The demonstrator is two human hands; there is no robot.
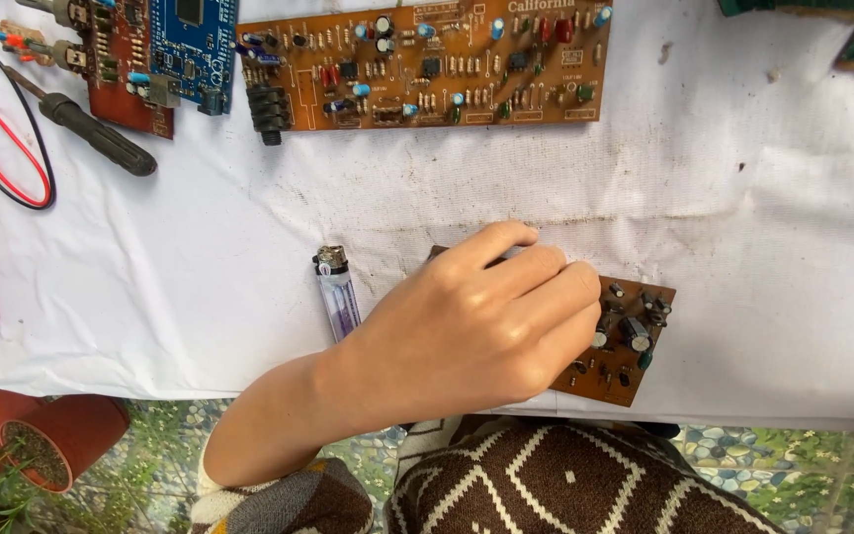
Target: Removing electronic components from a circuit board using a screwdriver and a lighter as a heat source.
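My left hand reaches in from the lower left, back upward, fingers curled over the left part of a small brown circuit board. The board lies near the table's front edge, and only its right end with dark capacitors shows. The hand presses and grips this board; what lies under the palm is hidden. A clear purple lighter lies just left of the hand on the white cloth. My right hand is out of the picture.
A long orange circuit board lies at the back, with a blue board and a red-brown board to its left. A black probe with red and black leads sits far left. Terracotta pots stand below the table edge.
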